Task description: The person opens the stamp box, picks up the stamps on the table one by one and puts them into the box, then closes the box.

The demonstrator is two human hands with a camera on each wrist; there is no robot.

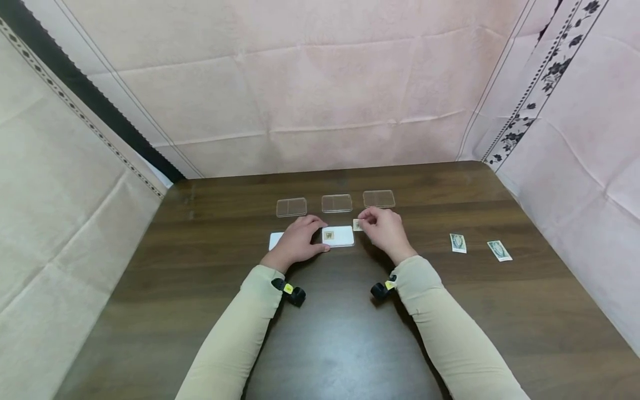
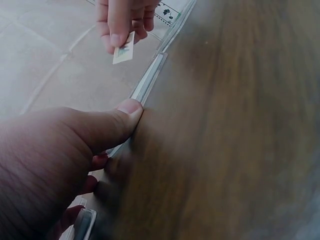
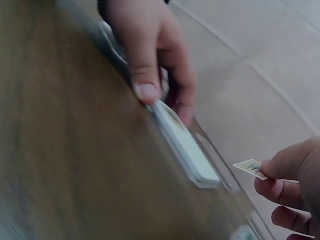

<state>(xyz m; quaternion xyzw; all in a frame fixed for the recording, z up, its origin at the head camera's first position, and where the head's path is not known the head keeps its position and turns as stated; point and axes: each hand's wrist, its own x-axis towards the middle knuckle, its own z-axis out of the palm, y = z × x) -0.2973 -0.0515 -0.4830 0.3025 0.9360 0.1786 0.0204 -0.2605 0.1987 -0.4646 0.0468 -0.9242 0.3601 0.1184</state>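
Observation:
My left hand (image 1: 297, 242) holds a shallow clear case with a white insert (image 1: 342, 237) by its left end, thumb at the near edge and fingers at the far edge. A small stamp (image 1: 328, 235) lies on the insert's left part. Another white-lined case (image 1: 274, 239) is partly hidden under the left hand. My right hand (image 1: 386, 231) pinches a second small stamp (image 3: 252, 168) with perforated edges between thumb and index finger. That stamp is held in the air off the right end of the case, its face partly covered by the thumb.
Three clear lids, left (image 1: 291, 207), middle (image 1: 336, 203) and right (image 1: 378, 198), lie in a row behind the cases. Two larger green-and-white stamps (image 1: 458, 243) (image 1: 500, 250) lie on the brown table (image 1: 200, 289) at the right. A pale cloth (image 1: 320, 89) hangs behind the table.

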